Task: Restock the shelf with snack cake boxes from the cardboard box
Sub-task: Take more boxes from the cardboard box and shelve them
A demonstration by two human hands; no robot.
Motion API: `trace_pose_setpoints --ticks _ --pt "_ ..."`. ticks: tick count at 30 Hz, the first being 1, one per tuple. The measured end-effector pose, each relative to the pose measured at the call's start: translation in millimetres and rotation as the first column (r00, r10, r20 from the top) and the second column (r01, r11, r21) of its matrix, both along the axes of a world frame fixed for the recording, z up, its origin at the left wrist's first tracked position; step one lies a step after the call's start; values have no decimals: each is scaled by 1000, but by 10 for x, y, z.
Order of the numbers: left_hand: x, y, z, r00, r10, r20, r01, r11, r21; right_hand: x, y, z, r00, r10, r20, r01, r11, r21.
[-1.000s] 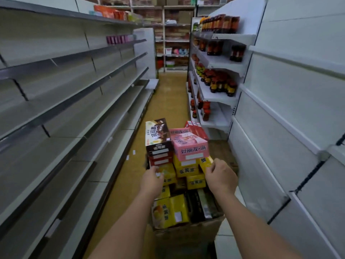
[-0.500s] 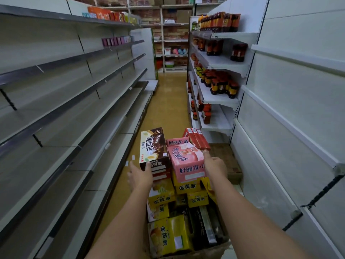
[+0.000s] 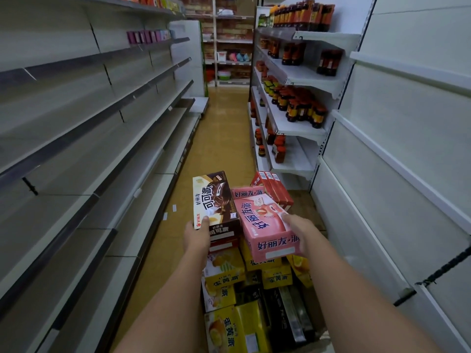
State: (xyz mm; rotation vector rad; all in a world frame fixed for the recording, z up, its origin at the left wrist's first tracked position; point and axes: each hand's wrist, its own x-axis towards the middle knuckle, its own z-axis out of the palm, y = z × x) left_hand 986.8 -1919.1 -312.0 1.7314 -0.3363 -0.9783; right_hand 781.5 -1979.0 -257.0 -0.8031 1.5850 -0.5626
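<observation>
Boxes in both hands, lifted above the carton in the aisle.

Left hand (image 3: 197, 234) grips the near end of a brown-and-cream cocoa pie box (image 3: 215, 200), thumb on top; right hand (image 3: 297, 231) curls round the right edge of a pink snack cake box (image 3: 267, 225), thumb on its face. Both boxes sit tilted over the cardboard box (image 3: 254, 301), which is crammed with yellow boxes (image 3: 229, 324) and dark ones. Judged light, stiff paperboard, glossy so a little slippery, corners crushable; best held across the short end or long edges. Bare grey shelves (image 3: 76, 149) run along the left.
</observation>
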Motion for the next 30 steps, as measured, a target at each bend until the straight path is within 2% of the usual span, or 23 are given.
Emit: trace_pose_setpoints --ticks 2,5,8,11,14,19,22,24,30 --pt "6 16 31 995 32 -91 -35 999 -33 -13 10 -14 999 -15 31 15 1000 -2" --pt "6 59 82 983 54 -175 -67 996 -67 -71 119 -23 987 -36 156 33 999 17" --pt "-25 140 145 975 94 -202 -108 993 -56 -167 264 -78 954 -30 299 12 998 62" --pt "-45 313 189 972 159 -172 -170 984 -57 -294 410 -27 915 43 402 -86 992 90" --pt "12 494 194 965 192 -179 -214 970 -115 -320 497 59 861 111 496 -150 988 40" --pt "89 966 315 914 304 -268 -368 899 -237 -121 707 187 716 139 685 -143 988 -50" --pt "169 1346 357 825 366 -432 -509 813 -282 68 859 166 673 152 724 -150 986 -67" --pt "332 1582 97 777 382 -500 -557 788 -264 203 990 158 635 170 753 -189 980 -62" --pt "138 2710 319 705 553 -443 -682 699 -215 683 1540 118 562 351 749 -473 879 -57"
